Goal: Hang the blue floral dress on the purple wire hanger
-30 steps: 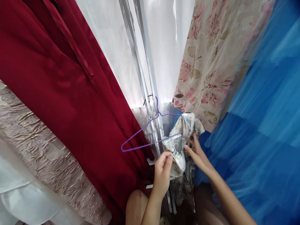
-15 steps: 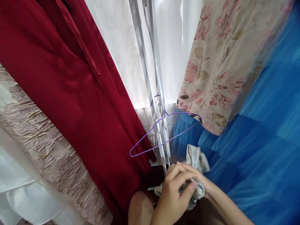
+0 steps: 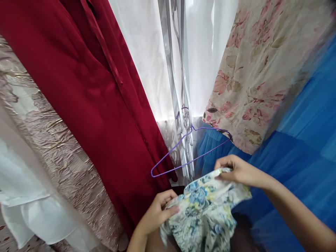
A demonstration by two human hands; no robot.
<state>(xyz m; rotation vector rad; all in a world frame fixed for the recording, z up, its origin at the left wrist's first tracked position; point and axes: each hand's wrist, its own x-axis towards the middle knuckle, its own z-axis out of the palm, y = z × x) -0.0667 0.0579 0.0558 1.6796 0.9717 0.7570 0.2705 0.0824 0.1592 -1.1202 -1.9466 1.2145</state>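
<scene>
A white garment (image 3: 202, 206) with a blue and yellow floral print is stretched between my hands, its lower part hanging in folds. My left hand (image 3: 161, 211) pinches its left upper edge between thumb and fingers. On the other side, my right hand (image 3: 232, 169) grips the upper right edge, a little higher. Just beyond the cloth hangs a purple wire hanger (image 3: 183, 163) with nothing on it, its hook among pale straps. What kind of garment the printed cloth is, I cannot tell.
A long dark red garment (image 3: 86, 98) hangs at left, beside a textured pink-gold one (image 3: 65, 157) and a white ruffled one (image 3: 28, 206). White fabric (image 3: 139, 45) hangs behind. On the right are a beige floral garment (image 3: 244, 80) and blue tulle (image 3: 296, 150).
The garment was bunched up between hands held close together. Now my hands have moved apart, right hand up and to the right, and the cloth is spread out between them.
</scene>
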